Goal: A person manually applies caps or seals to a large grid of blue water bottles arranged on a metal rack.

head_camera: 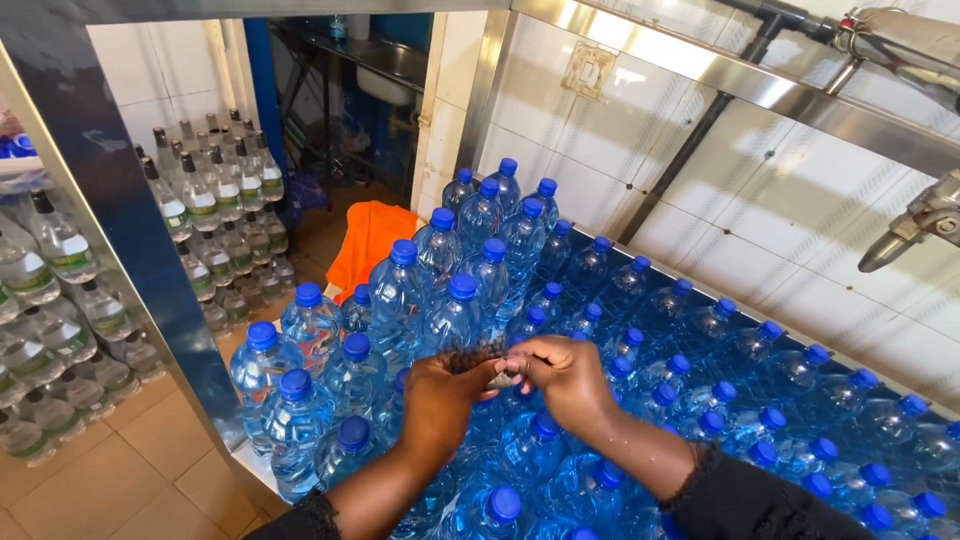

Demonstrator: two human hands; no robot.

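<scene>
A metal desk (240,455) with a steel edge carries a tight crowd of clear water bottles (640,330) with blue caps, standing upright and touching. Beside it, the tiled floor (130,470) holds stacked packs of smaller bottles (215,215) with dark caps.

A: What couldn't you make out?
B: The small dark clump (470,356) pinched between left hand (438,398) and right hand (563,376) was too blurred to identify. Both forearms were cut off by the bottom edge.
A: Bottles?
B: The blue-capped bottles (640,400) under the hands were partly hidden; the far-right ones ran past the frame.
</scene>
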